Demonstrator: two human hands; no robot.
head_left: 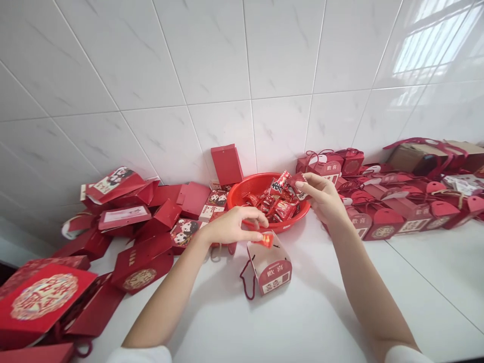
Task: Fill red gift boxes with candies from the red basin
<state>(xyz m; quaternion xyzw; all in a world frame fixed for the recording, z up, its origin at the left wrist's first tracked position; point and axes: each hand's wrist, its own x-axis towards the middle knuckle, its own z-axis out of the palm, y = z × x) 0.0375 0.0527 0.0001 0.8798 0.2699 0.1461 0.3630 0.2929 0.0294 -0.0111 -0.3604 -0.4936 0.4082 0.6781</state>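
Observation:
My left hand (238, 225) is over an open red and beige gift box (274, 275) with a dark red cord handle (247, 285). Its thumb and fingers are apart. Right at the thumb tip, above the box's opening, is a small orange-red wrapped candy (266, 239); it does not appear pinched. Between the thumb and fingers of my right hand (319, 194) is a dark red candy packet (297, 185). That hand is at the right rim of a red plastic basket (237, 194), which holds several red wrapped candies (282, 209).
Red boxes (143, 264) are heaped on the left, some on their sides. Rows of closed red gift boxes (383, 224) with cords stand on the right, with a cardboard box (414, 159) behind. A white tiled wall (283, 50) rises behind the white tabletop (302, 322).

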